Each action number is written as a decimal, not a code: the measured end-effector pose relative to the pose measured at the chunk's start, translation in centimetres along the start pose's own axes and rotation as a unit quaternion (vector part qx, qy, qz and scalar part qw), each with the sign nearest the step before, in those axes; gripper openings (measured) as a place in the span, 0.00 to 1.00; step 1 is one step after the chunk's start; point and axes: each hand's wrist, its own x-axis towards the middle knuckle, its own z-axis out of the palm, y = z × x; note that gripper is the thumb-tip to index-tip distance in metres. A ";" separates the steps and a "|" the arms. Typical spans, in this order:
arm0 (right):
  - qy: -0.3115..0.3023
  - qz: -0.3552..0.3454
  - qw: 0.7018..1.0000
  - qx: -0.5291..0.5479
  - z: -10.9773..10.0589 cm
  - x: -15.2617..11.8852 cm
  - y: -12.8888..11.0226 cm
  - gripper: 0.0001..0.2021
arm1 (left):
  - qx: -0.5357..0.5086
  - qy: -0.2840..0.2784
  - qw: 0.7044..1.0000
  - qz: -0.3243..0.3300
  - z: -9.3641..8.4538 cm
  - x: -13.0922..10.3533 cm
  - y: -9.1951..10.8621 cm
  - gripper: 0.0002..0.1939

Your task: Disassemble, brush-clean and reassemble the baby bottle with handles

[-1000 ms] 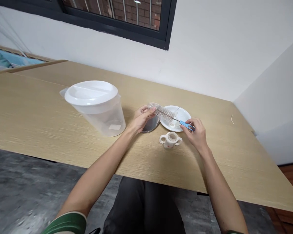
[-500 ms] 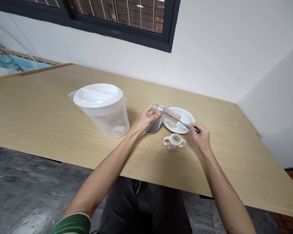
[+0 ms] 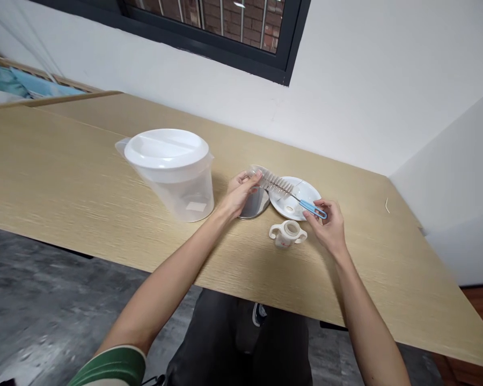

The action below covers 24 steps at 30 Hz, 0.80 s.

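My left hand [image 3: 238, 194] is closed around a small clear bottle [image 3: 252, 170], lying almost sideways with its mouth to the right. In my right hand [image 3: 328, 221], thumb and fingers pinch the blue handle of a bottle brush [image 3: 280, 186]. The brush's pale bristles meet the bottle's mouth; how far they reach inside I cannot tell. Below both hands stands a cream two-handled bottle collar [image 3: 288, 234] with a ring-shaped opening on top. Behind the brush is a white plate [image 3: 309, 188] with small parts on it. Under my left hand lies a round, shiny grey lid or dish [image 3: 254, 207].
A large translucent pitcher [image 3: 177, 185] with a white lid stands to the left of my left hand. The wooden table [image 3: 390, 257] meets a white wall at the back. A thin pale strip [image 3: 387, 205] lies far right.
The brush has turned in my right hand, so the handle's flat light-blue side now shows. My left hand still holds the bottle. The view has shifted slightly.
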 end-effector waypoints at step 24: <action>0.071 0.046 0.992 0.089 0.2 0.3 -0.7 0.14 | -0.049 0.040 0.997 -0.031 -0.9 0.8 -0.4 0.24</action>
